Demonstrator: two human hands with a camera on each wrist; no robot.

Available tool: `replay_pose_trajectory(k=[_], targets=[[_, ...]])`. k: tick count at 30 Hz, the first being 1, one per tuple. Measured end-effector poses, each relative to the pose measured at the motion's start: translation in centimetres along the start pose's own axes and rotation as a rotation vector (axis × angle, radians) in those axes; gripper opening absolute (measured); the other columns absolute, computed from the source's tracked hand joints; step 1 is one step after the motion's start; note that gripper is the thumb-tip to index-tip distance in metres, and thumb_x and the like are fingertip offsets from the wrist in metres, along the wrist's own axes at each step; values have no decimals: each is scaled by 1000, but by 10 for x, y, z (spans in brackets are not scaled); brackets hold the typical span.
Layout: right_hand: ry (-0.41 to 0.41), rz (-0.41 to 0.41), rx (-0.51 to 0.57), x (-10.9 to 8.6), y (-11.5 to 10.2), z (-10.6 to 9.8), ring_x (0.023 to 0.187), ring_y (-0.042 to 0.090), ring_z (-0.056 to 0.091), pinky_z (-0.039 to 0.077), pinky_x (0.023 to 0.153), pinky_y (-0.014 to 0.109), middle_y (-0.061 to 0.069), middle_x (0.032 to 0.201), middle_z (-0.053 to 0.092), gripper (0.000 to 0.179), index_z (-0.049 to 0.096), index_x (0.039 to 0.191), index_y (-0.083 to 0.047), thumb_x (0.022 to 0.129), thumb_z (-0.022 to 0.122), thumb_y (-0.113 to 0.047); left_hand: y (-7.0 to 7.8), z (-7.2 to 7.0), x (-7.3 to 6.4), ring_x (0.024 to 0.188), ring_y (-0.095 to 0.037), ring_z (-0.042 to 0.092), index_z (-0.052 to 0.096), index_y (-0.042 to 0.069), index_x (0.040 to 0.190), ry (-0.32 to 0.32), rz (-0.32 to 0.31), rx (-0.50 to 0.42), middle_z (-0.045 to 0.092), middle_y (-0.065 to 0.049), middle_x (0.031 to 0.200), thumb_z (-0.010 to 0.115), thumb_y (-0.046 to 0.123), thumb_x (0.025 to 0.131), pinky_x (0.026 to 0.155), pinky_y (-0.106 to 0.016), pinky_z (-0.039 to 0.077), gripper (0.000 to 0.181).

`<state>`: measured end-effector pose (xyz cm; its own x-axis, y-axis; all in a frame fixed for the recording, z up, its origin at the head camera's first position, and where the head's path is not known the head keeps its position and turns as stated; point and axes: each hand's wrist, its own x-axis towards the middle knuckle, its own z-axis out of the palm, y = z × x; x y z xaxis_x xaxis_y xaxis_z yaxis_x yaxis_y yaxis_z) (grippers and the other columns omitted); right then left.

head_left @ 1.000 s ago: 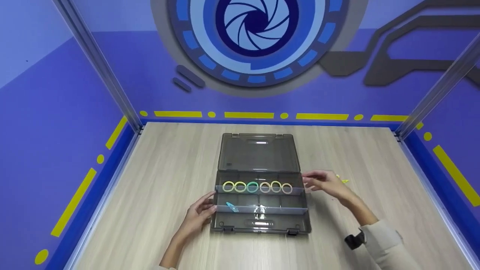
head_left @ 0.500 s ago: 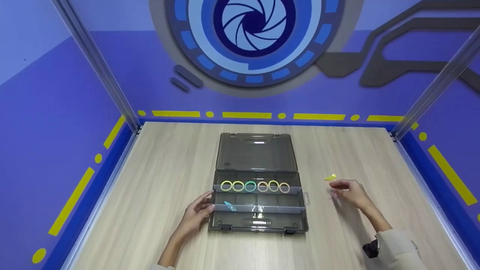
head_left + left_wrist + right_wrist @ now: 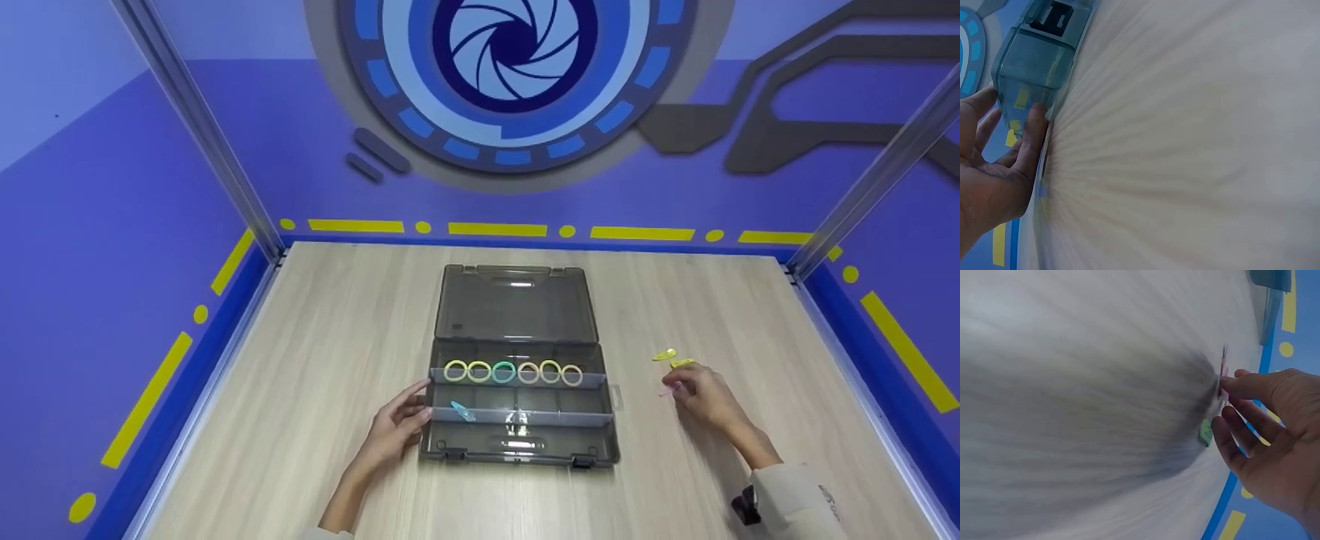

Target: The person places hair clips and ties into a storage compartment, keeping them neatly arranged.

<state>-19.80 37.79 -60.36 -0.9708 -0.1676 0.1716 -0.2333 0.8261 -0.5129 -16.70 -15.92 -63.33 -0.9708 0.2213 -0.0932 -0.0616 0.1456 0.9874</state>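
Observation:
My left hand rests its fingertips and thumb on the left wall of a smoky see-through compartment box, whose lid lies open behind it. To the right of the box, my right hand pinches a pink hair clip between thumb and forefinger, low over the table. Two yellow hair clips, one farther back and another beside the knuckles, lie on the wood. Inside the box a blue hair clip leans at the front divider, left side.
Several pastel hair ties, among them a teal one, stand in a row along the box's rear divider. A clear tab juts from the right wall. Blue panels enclose the wooden table at the back and sides.
My right hand has left the box's right side, moved right to the clips, and taken the pink hair clip between its fingertips. The left hand stays at the box's left wall.

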Motion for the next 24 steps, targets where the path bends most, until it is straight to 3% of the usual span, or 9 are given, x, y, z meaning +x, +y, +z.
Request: replay_pose_trajectory(k=[6, 12, 16, 24], targets=[[29, -56, -81, 0, 1, 5, 94, 36, 68, 57, 80, 47, 18, 101, 69, 10, 76, 92, 4, 83, 75, 10, -1, 0, 2, 117, -20, 53, 45, 14, 154, 9, -16, 10, 51, -22, 139, 65, 25, 101, 92, -24, 50, 58], [94, -136, -168, -2, -2, 11, 85, 29, 68, 58, 73, 40, 13, 91, 69, 16, 77, 88, 5, 79, 74, 17, 0, 1, -2, 121, -22, 55, 42, 17, 156, -6, -53, -8, 50, -20, 142, 63, 30, 102, 95, -34, 54, 60], [40, -107, -205, -4, -9, 13, 92, 30, 68, 58, 77, 41, 13, 97, 68, 18, 78, 94, 5, 81, 72, 17, 1, 0, -4, 123, -22, 55, 42, 16, 156, 0, -66, -7, 50, -19, 143, 63, 31, 102, 100, -36, 53, 60], [20, -60, -323, -8, -19, 16, 90, 36, 69, 59, 75, 45, 19, 95, 67, 15, 74, 93, 7, 82, 72, 17, 3, 0, -1, 117, -20, 56, 44, 11, 154, -2, -20, -13, 51, -23, 139, 65, 24, 101, 89, -27, 53, 58]])
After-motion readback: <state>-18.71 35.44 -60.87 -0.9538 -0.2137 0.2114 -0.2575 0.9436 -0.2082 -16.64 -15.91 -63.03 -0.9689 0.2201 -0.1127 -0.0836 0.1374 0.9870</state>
